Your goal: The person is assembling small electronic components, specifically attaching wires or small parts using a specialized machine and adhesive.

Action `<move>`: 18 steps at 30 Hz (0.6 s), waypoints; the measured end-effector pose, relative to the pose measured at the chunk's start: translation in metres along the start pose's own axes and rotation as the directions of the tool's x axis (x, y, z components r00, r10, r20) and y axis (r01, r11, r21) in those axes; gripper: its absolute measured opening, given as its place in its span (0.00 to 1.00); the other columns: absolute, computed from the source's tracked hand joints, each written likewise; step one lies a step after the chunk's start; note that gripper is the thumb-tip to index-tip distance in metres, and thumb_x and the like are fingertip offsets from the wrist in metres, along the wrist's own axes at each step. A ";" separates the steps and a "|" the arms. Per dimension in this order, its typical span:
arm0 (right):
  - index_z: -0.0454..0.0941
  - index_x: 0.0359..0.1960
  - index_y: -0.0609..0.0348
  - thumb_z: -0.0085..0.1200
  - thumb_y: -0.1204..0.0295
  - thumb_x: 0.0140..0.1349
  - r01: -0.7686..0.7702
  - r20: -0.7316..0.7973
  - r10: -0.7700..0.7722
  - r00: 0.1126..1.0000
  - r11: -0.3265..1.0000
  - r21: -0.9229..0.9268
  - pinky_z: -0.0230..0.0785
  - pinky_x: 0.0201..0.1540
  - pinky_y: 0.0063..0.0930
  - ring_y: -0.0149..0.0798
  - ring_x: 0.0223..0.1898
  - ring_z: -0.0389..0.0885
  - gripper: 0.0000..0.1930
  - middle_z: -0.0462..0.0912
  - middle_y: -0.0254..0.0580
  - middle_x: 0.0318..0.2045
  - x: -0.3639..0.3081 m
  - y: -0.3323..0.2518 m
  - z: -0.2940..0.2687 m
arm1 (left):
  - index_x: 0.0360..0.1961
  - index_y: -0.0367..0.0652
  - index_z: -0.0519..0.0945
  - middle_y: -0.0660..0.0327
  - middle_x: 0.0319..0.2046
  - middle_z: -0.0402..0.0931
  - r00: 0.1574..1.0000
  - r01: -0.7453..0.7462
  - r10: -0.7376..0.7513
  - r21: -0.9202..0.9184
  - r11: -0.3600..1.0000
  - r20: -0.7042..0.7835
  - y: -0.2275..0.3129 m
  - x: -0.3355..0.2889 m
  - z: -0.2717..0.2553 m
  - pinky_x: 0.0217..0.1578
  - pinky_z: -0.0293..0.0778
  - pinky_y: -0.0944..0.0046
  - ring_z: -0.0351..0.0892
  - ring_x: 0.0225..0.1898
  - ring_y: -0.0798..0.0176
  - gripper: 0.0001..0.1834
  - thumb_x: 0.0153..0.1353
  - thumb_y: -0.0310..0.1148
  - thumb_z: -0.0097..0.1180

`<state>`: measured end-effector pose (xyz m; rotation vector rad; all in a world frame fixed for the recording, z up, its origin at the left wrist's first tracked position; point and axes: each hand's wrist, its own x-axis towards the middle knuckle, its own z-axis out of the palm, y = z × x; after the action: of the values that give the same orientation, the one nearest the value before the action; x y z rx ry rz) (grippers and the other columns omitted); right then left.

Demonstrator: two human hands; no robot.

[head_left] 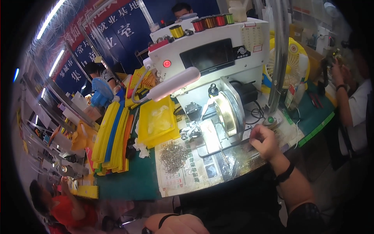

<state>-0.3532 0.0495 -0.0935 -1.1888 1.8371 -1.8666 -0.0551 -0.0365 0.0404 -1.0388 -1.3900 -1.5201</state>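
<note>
machine (pixel 241 75), right hand (pixel 266 142) near, metal pieces (pixel 173 157)

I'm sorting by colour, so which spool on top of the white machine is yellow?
The leftmost spool on the white machine, the only yellow one; the four spools to its right are red, orange-brown, red and green.

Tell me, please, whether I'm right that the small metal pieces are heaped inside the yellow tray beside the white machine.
Not quite: the head view shows the small metal pieces heaped on the printed paper, not inside the yellow tray, which is beside the white machine.
</note>
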 end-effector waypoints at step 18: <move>0.77 0.34 0.61 0.61 0.78 0.58 0.013 0.005 -0.013 1.000 0.999 0.050 0.68 0.35 0.20 0.22 0.30 0.74 0.05 0.78 0.29 0.28 0.002 0.001 0.000 | 0.30 0.42 0.82 0.53 0.36 0.83 0.942 0.187 -0.096 -0.262 0.947 0.322 0.004 0.029 0.000 0.29 0.72 0.55 0.80 0.31 0.52 0.10 0.67 0.35 0.57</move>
<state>-0.3550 0.0485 -0.0942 -1.1909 1.7738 -1.9024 -0.0611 -0.0376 0.0688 -1.4302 -1.5079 -1.7647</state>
